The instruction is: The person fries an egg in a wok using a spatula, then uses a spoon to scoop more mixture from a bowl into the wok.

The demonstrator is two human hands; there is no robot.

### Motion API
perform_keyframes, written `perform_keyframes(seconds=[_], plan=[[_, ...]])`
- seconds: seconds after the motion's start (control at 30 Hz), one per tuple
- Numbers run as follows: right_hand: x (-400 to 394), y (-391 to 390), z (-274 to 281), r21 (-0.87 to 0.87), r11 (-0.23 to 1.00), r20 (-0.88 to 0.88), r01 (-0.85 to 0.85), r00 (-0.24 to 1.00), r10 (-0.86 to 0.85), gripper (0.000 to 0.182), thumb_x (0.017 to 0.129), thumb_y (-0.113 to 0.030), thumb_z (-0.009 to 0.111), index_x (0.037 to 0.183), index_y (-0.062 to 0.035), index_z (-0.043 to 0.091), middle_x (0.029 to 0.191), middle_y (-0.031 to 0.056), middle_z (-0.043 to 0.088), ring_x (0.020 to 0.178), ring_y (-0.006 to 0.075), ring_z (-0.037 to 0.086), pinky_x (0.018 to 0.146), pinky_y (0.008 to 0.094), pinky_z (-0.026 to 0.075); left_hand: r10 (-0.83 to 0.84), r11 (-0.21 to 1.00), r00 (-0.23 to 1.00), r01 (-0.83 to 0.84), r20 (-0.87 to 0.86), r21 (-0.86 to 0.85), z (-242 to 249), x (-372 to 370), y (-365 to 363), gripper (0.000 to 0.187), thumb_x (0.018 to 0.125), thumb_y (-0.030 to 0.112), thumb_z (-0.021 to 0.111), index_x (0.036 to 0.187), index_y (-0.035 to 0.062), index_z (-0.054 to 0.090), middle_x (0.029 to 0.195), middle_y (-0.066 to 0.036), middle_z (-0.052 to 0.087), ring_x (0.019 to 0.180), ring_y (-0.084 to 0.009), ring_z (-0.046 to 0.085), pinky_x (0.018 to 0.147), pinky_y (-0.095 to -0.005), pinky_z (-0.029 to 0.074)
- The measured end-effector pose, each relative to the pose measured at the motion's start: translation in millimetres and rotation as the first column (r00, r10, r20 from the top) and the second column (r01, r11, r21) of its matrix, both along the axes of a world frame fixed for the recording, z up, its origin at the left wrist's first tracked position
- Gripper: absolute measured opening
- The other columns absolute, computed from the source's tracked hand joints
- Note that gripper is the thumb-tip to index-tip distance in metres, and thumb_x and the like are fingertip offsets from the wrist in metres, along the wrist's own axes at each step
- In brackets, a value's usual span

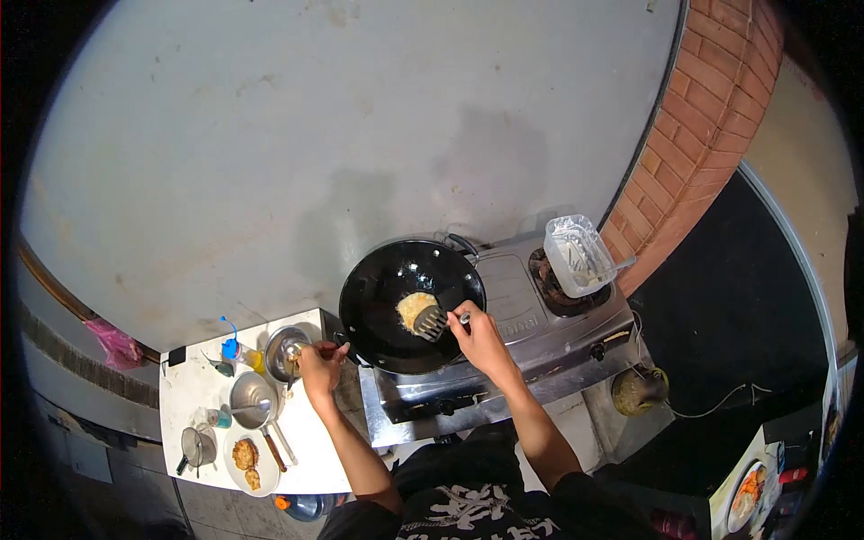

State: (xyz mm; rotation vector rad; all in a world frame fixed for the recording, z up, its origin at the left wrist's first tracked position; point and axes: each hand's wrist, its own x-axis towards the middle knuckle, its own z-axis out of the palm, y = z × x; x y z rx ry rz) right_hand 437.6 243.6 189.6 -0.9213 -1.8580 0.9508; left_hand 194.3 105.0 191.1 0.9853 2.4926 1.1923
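Observation:
A black wok (378, 346) stands on the left burner of the steel stove (513, 288), with a pale yellow round piece of food (414, 308) in it. My right hand (480, 340) is closed on the handle of a slotted spatula (430, 322), whose head lies over the food's right edge. My left hand (321, 364) is left of the wok, beside a metal bowl (277, 349) on the white table (315, 441). Its fingers are bent, and what they hold, if anything, is too small to make out.
On the table are a plate (263, 484) with browned food, a metal pan (243, 391), a small strainer (191, 443) and a yellow bottle (254, 360). A clear plastic container (576, 252) sits over the right burner. A grey wall (270, 135) rises behind.

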Motion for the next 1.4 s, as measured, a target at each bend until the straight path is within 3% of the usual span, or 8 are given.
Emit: perform_keyframes(seconds=[0.33,0.4,0.93,1.03,1.07,1.13,1.4], plan=[[3,-1,0,0.005,1.000,0.006,0.000,1.000,0.000,0.017,0.089,-0.012,0.061,0.088,0.0035,0.055,0.069,0.0165,0.060,0.052,0.0214,0.054,0.051,0.0334,0.042,-0.007,1.000,0.999,0.007,-0.039,-0.012,4,3,0,0.025,0.072,0.011,0.079,0.078,-0.0085,0.065,0.060,-0.011,0.064,0.053,-0.0149,0.060,0.053,-0.0275,0.045],[3,-1,3,-0.009,1.000,0.002,-0.015,1.000,0.015,0.016,0.089,-0.010,0.060,0.087,0.0038,0.052,0.070,0.0230,0.060,0.068,0.0398,0.063,0.055,0.0410,0.046,-0.012,1.000,1.000,0.012,-0.013,-0.022,5,3,0,0.025,0.072,0.012,0.079,0.079,-0.0082,0.066,0.060,-0.011,0.064,0.053,-0.0148,0.060,0.053,-0.0277,0.045],[8,-5,3,-0.071,0.997,0.011,-0.016,1.000,0.017,0.016,0.089,-0.010,0.060,0.091,0.0039,0.053,0.074,0.0242,0.061,0.072,0.0410,0.063,0.057,0.0417,0.046,0.024,1.000,0.996,-0.026,-0.089,-0.018,7,10,0,0.025,0.074,0.014,0.078,0.080,-0.0068,0.067,0.064,-0.012,0.066,0.057,-0.0178,0.064,0.059,-0.0288,0.048],[7,-3,-4,-0.020,1.000,-0.060,-0.012,0.998,0.010,0.015,0.089,-0.009,0.060,0.088,0.0033,0.052,0.069,0.0210,0.060,0.065,0.0381,0.062,0.054,0.0402,0.044,0.061,0.998,0.996,-0.063,-0.071,-0.028,0,7,2,0.029,0.074,0.021,0.078,0.082,-0.0052,0.068,0.069,-0.016,0.068,0.064,-0.0255,0.067,0.065,-0.0328,0.051],[7,-5,-8,-0.030,0.999,-0.061,-0.021,0.998,0.019,0.015,0.089,-0.009,0.060,0.088,0.0033,0.052,0.069,0.0210,0.060,0.065,0.0381,0.062,0.054,0.0402,0.044,0.053,0.998,0.987,-0.058,-0.154,-0.023,-4,7,1,0.029,0.074,0.022,0.078,0.082,-0.0043,0.068,0.070,-0.016,0.068,0.066,-0.0271,0.067,0.066,-0.0338,0.051],[8,-2,-7,-0.076,0.997,0.001,-0.014,1.000,0.014,0.015,0.090,-0.011,0.061,0.089,0.0032,0.056,0.072,0.0144,0.062,0.055,0.0184,0.056,0.052,0.0327,0.043,0.067,0.997,0.988,-0.070,-0.140,-0.021,-6,7,1,0.030,0.073,0.022,0.079,0.082,-0.0043,0.068,0.070,-0.016,0.067,0.066,-0.0272,0.067,0.066,-0.0340,0.051],[9,-4,-15,-0.071,0.997,-0.012,-0.009,1.000,0.009,0.014,0.091,-0.011,0.059,0.089,0.0034,0.057,0.072,0.0127,0.064,0.056,0.0147,0.057,0.051,0.0301,0.042,0.088,0.996,0.991,-0.086,-0.097,0.025,-11,9,0,0.030,0.073,0.020,0.079,0.081,-0.0061,0.066,0.068,-0.017,0.066,0.062,-0.0251,0.065,0.063,-0.0327,0.050]])
